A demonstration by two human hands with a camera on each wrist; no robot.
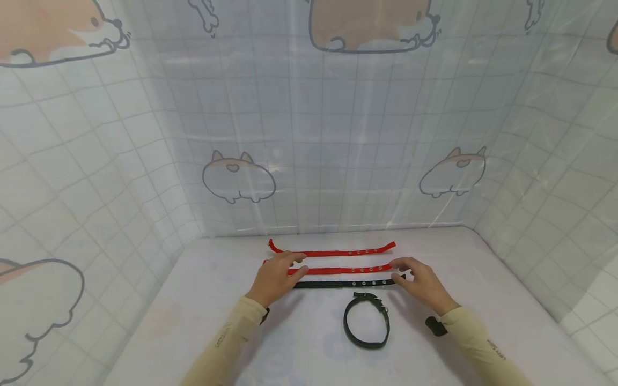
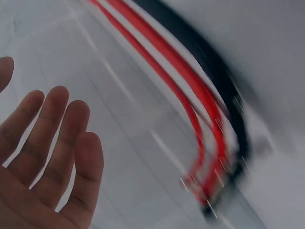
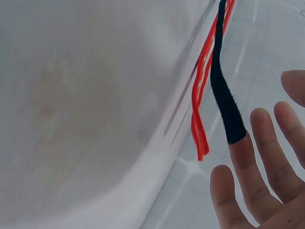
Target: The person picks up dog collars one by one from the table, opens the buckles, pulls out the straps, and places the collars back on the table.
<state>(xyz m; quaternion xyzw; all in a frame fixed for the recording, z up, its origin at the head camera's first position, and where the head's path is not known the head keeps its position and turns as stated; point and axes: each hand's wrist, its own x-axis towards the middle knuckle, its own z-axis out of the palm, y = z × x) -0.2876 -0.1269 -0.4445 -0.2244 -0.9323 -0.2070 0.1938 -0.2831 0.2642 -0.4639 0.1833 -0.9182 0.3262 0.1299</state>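
Observation:
Two red collars lie stretched out side by side, a back one [image 1: 328,253] and a front one [image 1: 323,271], with metal eyelets toward their right ends. Alongside runs a dark green collar [image 1: 323,284], also laid straight. Over their left part hovers my left hand [image 1: 272,279], fingers spread and holding nothing; its wrist view shows the buckle ends blurred. My right hand [image 1: 425,284] is at the right tips, fingers loosely bent. In the right wrist view the dark collar's tip [image 3: 234,133] overlaps one fingertip. Nearer me lies another dark green collar [image 1: 370,345], buckled into a loop.
All the collars are on a pale table [image 1: 193,327]. A white tiled-pattern curtain [image 1: 338,118] with cartoon dogs encloses the back and both sides. A small dark device [image 1: 436,326] is on the right wrist.

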